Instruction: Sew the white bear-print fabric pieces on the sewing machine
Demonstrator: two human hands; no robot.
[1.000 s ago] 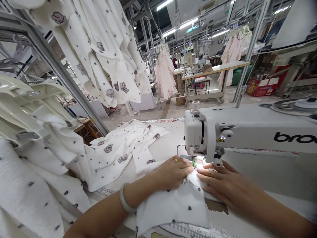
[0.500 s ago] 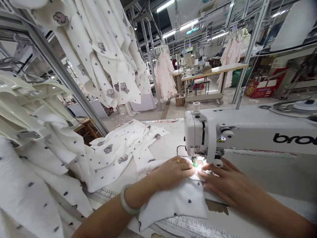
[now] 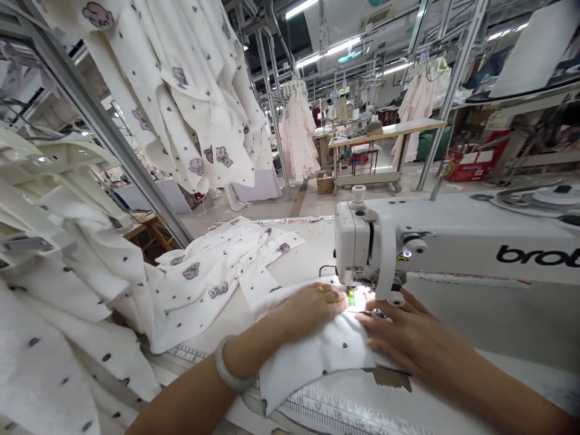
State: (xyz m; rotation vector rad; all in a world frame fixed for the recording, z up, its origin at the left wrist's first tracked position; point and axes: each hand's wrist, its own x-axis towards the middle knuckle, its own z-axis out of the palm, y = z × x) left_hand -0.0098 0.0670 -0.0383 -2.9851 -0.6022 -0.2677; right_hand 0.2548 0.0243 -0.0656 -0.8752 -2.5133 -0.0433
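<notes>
My left hand (image 3: 312, 309) lies flat on a white printed fabric piece (image 3: 317, 356), its fingertips close to the lit needle area (image 3: 352, 296) of a white sewing machine (image 3: 453, 241). A pale bangle (image 3: 225, 365) circles that wrist. On the right side of the needle, my right hand (image 3: 408, 335) rests on the same fabric with its fingers stretched out. Both hands press the cloth against the machine bed. The needle itself is partly hidden by the fingers.
A heap of white garments (image 3: 203, 281) with small animal prints spreads over the table at left. More such garments hang overhead (image 3: 194, 103) from a metal frame (image 3: 104, 133). A measuring tape strip (image 3: 344, 411) runs along the table's near edge. Other work tables (image 3: 385, 130) stand beyond.
The fabric has slid away from me under the needle, and both hands have moved forward with it. More of the ruler strip shows at the near edge.
</notes>
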